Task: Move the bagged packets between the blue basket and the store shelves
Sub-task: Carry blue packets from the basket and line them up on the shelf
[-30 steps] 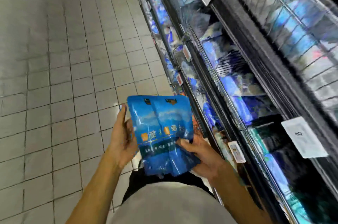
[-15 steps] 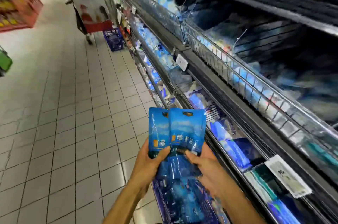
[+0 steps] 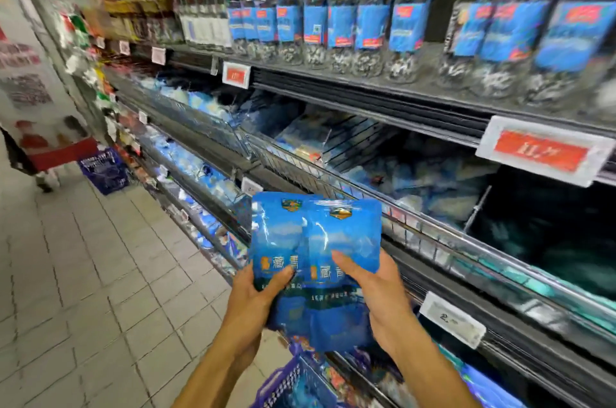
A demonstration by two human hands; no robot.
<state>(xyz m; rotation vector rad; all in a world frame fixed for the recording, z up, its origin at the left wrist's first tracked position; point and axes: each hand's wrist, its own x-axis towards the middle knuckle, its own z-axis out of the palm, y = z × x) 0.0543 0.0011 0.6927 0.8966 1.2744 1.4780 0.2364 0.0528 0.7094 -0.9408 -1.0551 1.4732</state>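
Two blue bagged packets (image 3: pixel 316 251) overlap each other, held upright in front of the store shelves (image 3: pixel 383 207). My left hand (image 3: pixel 256 301) grips their lower left side with the thumb on the front. My right hand (image 3: pixel 376 291) grips the lower right side, thumb across the front packet. Straight below my hands the blue basket (image 3: pixel 290 384) shows its mesh rim at the bottom edge, with more packets inside. A wire-fronted shelf with similar blue packets (image 3: pixel 426 180) lies just right of the held packets.
Dark jars with blue labels (image 3: pixel 366 24) line the top shelf. Red price tags (image 3: pixel 540 150) and a white tag (image 3: pixel 451 319) hang on the shelf edges. A second blue basket (image 3: pixel 103 170) stands on the tiled floor far down the aisle, beside a person's legs (image 3: pixel 30 154).
My view has tilted up from the floor and lower shelves to the upper shelves. Both hands have lifted the packets higher, still gripping them.
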